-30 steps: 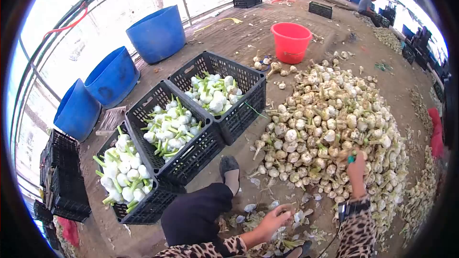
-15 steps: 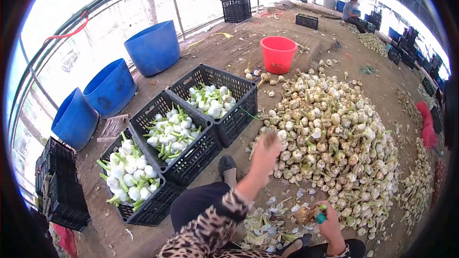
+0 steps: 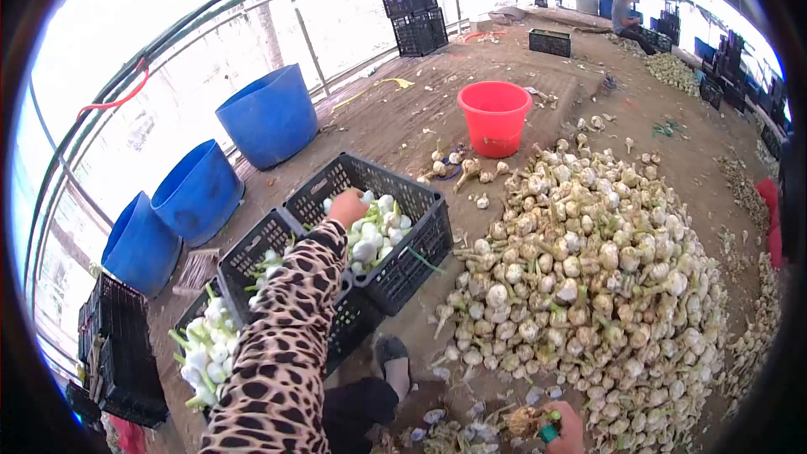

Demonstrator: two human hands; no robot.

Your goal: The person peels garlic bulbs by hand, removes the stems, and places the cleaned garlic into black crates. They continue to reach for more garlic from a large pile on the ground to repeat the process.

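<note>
My left hand (image 3: 347, 206) reaches out in a leopard-print sleeve over the far black crate (image 3: 420, 195), touching the peeled white garlic (image 3: 374, 231) inside; its fingers are hidden from me. At the bottom edge my right hand (image 3: 570, 430) grips a rooty, unpeeled garlic bulb (image 3: 525, 422) together with a small green-handled tool (image 3: 548, 434). The big pile of unpeeled garlic (image 3: 588, 269) lies right of the crates and just beyond my right hand.
Two more black crates (image 3: 252, 245) (image 3: 187, 321) of white garlic sit left of the far one. Three blue tubs (image 3: 269, 113) line the wall, a red bucket (image 3: 494, 118) stands beyond the pile. Empty crates (image 3: 126, 361) are stacked at left. A person (image 3: 626, 10) sits far off.
My left hand rose from the peelings by my knee and swung out to the far crate. My right hand came back from the pile with a bulb and stays low.
</note>
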